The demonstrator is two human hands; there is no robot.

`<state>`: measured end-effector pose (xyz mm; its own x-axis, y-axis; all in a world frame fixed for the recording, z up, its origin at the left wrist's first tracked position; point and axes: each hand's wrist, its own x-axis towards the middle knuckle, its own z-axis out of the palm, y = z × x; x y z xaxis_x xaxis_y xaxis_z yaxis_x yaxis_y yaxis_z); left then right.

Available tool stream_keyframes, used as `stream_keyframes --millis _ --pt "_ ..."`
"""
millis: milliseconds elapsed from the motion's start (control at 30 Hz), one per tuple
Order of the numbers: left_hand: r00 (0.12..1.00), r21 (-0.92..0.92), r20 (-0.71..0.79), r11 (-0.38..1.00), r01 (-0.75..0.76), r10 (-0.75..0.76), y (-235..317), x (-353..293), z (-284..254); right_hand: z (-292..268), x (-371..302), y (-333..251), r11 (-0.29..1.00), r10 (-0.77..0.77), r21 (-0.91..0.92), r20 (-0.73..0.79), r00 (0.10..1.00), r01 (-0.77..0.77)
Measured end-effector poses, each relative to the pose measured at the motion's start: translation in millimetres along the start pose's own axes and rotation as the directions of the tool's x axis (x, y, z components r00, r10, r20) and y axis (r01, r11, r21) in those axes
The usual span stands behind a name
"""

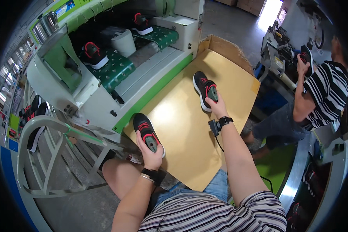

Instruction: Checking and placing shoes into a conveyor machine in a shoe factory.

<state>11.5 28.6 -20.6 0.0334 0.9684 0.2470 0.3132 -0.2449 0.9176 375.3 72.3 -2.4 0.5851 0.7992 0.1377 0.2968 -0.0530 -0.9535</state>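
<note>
"Black with red laces: is that the shoe the left hand [154, 157] has?"

"Yes, the left shoe [141, 122], toe pointing away from the person. The hand is partly closed around its heel end, beside a grey-green insert [150, 143] in the opening."

"And the right hand [220, 107]?"

"Curled around the heel end of a matching right shoe [200, 80], thumb and fingers close to the insert there. That shoe lies farther out, over the tan board [181, 158]; the left one is at the board's left edge, near the machine. I can't tell whether either sole presses on the board."

"What's on the wrists?"

"A dark band [225, 121] on the right with a small boxy device [214, 127] and a cable; another dark strap [150, 173] on the left."

"Beyond the board?"

"A white-and-green machine [85, 102] with a dotted green conveyor [118, 74], two more black-and-red shoes [95, 58] standing on it. A metal pot [45, 28] sits up on the machine's left side. Farther left, more shoes [37, 121] rest by a pale curved rack [46, 119]."

"Anyone else?"

"At the right, a co-worker [326, 87] in a striped shirt, holding up another shoe [306, 55]."
</note>
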Motion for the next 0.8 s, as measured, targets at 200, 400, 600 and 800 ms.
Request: stream_keyframes --millis 200,400,600,800 --pt "0.969 -0.511 0.02 0.831 0.222 -0.246 50 45 -13 -9 -89 5 0.976 -0.137 -0.176 -0.034 0.99 0.129" --pt "1.0 -0.659 0.004 0.752 -0.011 0.019 170 103 -46 -8 -146 -9 0.984 -0.107 -0.136 0.034 0.994 0.111" --pt "0.81 0.066 -0.461 0.924 -0.376 0.363 183 215 -5 -1 -147 -13 0.989 -0.076 -0.127 -0.024 0.997 0.073" --pt "0.885 0.217 -0.451 0.976 -0.013 0.112 175 266 6 1 -144 -17 0.999 -0.037 -0.01 -0.035 0.999 0.036"
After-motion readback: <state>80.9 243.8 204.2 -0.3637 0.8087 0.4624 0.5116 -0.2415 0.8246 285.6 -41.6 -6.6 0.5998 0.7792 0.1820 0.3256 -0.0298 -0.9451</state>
